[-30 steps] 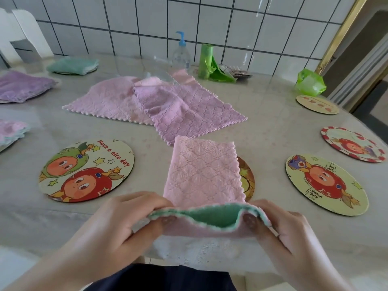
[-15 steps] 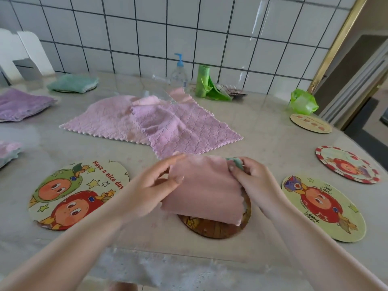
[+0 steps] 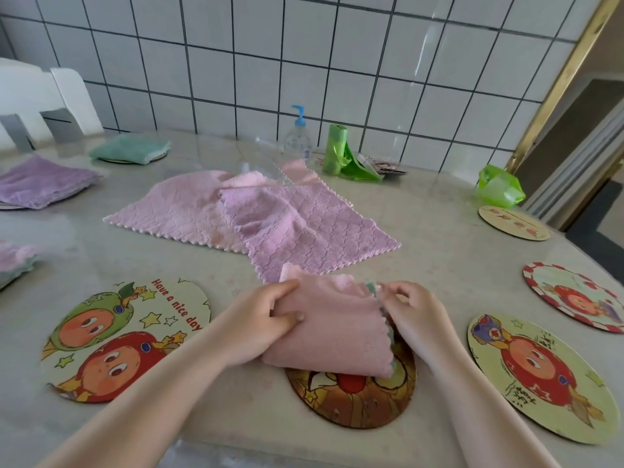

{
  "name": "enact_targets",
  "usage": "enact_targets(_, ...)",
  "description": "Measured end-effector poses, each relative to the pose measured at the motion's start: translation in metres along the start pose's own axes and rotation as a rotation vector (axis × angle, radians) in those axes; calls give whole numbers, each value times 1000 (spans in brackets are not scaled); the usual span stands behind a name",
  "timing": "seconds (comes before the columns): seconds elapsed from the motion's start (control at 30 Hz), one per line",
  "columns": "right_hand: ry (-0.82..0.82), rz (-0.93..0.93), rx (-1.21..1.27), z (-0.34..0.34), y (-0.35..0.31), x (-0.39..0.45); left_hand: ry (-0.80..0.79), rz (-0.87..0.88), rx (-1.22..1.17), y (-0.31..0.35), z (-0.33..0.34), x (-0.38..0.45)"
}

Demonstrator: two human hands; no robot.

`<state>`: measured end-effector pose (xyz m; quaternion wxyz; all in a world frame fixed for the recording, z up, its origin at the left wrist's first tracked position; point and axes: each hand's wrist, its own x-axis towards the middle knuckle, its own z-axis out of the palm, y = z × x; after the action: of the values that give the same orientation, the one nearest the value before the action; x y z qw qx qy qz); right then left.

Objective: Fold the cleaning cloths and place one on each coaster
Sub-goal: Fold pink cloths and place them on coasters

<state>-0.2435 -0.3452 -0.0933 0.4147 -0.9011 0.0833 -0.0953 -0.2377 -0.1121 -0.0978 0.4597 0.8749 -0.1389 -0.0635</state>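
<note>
A pink cloth with a green underside (image 3: 332, 327) lies folded over the far half of a brown round coaster (image 3: 354, 396) near the table's front edge. My left hand (image 3: 266, 315) grips the cloth's left edge, thumb on top and fingers curled round it. My right hand (image 3: 410, 310) pinches its right edge where the green side shows. Two unfolded pink and lilac cloths (image 3: 256, 214) lie spread in the middle of the table. Bare coasters lie to the left (image 3: 125, 336) and to the right (image 3: 537, 376).
Two more bare coasters (image 3: 574, 300) (image 3: 513, 221) lie at the right. Folded cloths sit on coasters at far left: green (image 3: 130, 149), lilac (image 3: 44, 185), pink (image 3: 15, 261). A pump bottle (image 3: 297, 138), a green bag roll (image 3: 337, 148) and a green bag (image 3: 499, 185) stand by the tiled wall.
Both hands carried the cloth's near edge up and away from me, folding it in half. The folded cloth now rests over the brown coaster, with both hands still on its side edges.
</note>
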Motion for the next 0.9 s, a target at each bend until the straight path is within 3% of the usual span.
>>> enact_targets(0.3,-90,44,-126,4,-5,9,-2,1,14,3,-1,-1)
enact_targets(0.57,88,-29,-49,7,2,0,2,0,13,3,-1,-2)
enact_targets(0.9,98,-39,-13,9,3,0,0,-30,-88,-5,-1,1)
